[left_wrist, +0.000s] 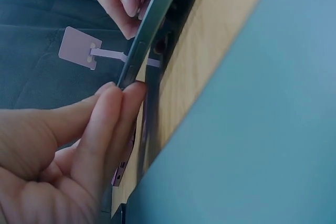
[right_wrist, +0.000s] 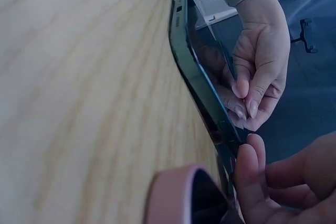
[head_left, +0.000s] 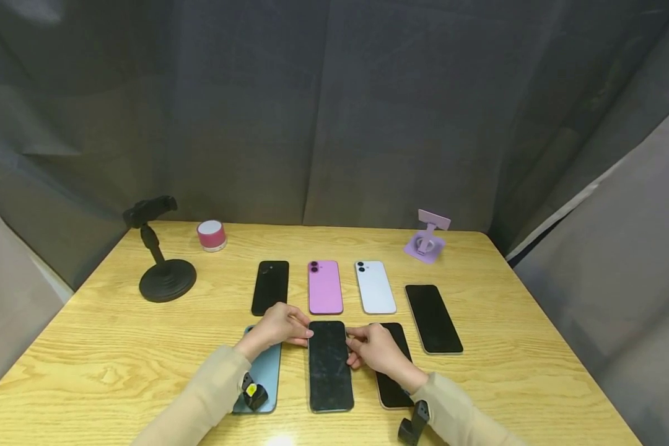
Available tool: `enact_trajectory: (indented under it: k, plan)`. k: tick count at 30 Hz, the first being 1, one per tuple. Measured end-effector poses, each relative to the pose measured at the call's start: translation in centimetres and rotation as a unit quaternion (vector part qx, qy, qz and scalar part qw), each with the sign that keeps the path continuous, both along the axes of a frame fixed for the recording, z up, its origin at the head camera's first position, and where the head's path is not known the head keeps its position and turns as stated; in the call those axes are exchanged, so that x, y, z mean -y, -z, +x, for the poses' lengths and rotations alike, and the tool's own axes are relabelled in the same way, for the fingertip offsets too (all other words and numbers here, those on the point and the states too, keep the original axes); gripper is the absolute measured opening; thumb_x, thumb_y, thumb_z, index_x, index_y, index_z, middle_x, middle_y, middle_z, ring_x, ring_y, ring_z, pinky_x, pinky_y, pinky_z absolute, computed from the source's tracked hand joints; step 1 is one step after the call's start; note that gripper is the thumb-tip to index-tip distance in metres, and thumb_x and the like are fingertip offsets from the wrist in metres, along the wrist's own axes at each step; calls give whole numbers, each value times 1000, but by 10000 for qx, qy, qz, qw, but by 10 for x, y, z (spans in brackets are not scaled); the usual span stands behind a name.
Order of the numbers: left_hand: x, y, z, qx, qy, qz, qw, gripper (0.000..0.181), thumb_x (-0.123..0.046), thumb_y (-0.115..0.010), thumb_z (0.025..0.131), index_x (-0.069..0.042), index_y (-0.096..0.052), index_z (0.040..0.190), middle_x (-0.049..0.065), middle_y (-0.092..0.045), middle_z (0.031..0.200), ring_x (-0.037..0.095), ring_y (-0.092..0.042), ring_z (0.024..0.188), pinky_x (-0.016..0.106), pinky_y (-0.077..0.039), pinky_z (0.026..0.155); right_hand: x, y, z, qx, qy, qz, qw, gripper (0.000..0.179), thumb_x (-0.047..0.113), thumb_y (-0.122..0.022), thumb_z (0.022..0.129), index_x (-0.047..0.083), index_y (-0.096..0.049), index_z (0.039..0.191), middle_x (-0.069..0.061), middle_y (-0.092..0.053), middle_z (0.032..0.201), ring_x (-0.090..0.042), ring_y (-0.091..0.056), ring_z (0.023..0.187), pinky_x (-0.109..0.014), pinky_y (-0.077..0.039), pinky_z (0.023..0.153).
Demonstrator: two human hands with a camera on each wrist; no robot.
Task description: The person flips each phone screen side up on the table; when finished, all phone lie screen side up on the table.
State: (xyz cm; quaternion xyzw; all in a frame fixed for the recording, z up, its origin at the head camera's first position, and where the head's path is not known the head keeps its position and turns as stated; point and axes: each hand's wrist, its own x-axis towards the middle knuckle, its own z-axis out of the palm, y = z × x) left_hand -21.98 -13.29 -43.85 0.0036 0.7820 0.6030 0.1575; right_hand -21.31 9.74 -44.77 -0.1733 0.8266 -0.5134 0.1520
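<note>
A smartphone (head_left: pixel 330 368) with a dark screen facing up lies at the front middle of the table, between both hands. My left hand (head_left: pixel 279 325) pinches its upper left edge; the left wrist view shows thumb and fingers meeting at the phone's green side (left_wrist: pixel 152 24). Opposite, my right hand (head_left: pixel 378 348) grips the upper right edge with fingers and thumb, seen closer in the right wrist view on the phone's rim (right_wrist: pixel 191 66). Beneath the left wrist is a light blue phone (head_left: pixel 267 378). A black-screened phone (head_left: pixel 393 390) lies partly hidden under the right hand.
Behind lie a black phone (head_left: pixel 271 286), a pink phone (head_left: pixel 325 286) and a white phone (head_left: pixel 376 286). Another dark-screened phone (head_left: pixel 433 319) lies right. A black phone stand (head_left: pixel 167 279), a pink-and-white cylinder (head_left: pixel 212 236) and a purple stand (head_left: pixel 425 244) stand farther back.
</note>
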Motion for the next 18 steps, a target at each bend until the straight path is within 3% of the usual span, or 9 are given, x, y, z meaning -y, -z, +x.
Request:
enact_trajectory:
  k: [4, 11, 18]
  plan:
    - [-2, -1, -1, 20, -44, -146, 9999, 20, 6, -68, 84, 11, -63, 102, 18, -72, 84, 26, -72, 73, 33, -60, 66, 0, 0, -1, 63, 26, -5, 10000, 35, 0, -54, 95, -16, -52, 126, -11, -64, 69, -23, -67, 57, -30, -57, 53]
    - [-5, -3, -1, -13, -24, -374, 9993, 19, 6, -67, 84, 11, -65, 102, 16, -72, 84, 24, -72, 72, 31, -60, 65, 1, -1, -2, -426, -28, 480, 9979, 33, 3, -54, 95, -15, -56, 123, -8, -64, 59, -18, -65, 51, -24, -53, 48]
    - [-8, -3, 0, -104, -57, -617, 9980, 17, 5, -67, 84, 11, -66, 100, 15, -71, 83, 22, -72, 70, 29, -59, 63, 2, 0, -4, -452, -76, 588, 9972, 32, 3, -53, 96, -15, -57, 121, -7, -64, 58, -17, -64, 50, -24, -53, 47]
